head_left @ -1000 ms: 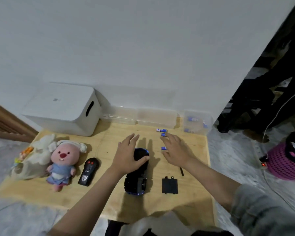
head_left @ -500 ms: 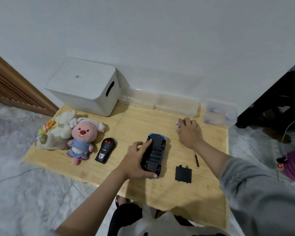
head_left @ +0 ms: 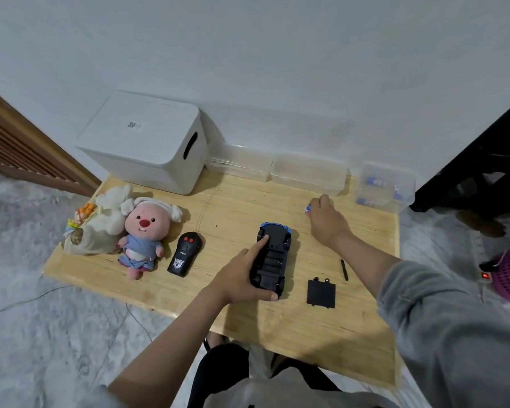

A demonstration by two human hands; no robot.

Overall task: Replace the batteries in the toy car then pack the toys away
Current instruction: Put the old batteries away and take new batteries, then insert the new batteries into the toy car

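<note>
On the wooden table [head_left: 236, 201], toy car [head_left: 273, 256] belly-up, battery bay uncovered; left hand [head_left: 239, 278] grips it; right hand [head_left: 326, 219] beyond pinches batteries [head_left: 307, 208].

On the wooden bench [head_left: 239, 201], the black remote control [head_left: 185, 253] lies at nine o'clock of the upturned black toy car [head_left: 273, 257], the flat black battery cover [head_left: 321, 292] at four.

1. A single head-worn wide-angle view looks forward and steeply down over the low wooden table [head_left: 242, 201], near enough that both forearms cross the frame.
2. It faces the white wall [head_left: 277, 69], with grey floor [head_left: 42, 334] at the left.
</note>
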